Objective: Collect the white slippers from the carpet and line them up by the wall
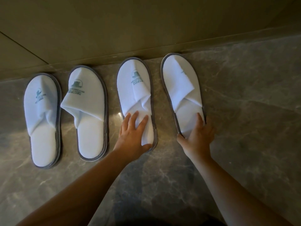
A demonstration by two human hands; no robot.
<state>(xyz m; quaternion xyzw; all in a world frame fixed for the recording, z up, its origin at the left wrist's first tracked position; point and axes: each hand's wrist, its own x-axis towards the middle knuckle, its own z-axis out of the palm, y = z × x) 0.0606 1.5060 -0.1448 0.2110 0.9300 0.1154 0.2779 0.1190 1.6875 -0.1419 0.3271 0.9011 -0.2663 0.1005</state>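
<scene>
On the grey marble floor [244, 128], four white slippers [91, 128] sit in a row, toes at the wall [146, 22]. The left hand [132, 134] lies flat, fingers spread, on the third slipper [135, 88] at its heel. The right hand [198, 137] clasps the heel of the fourth slipper [180, 82] between thumb and fingers.

4 slippers [91, 115] in row along wall [146, 30]
</scene>
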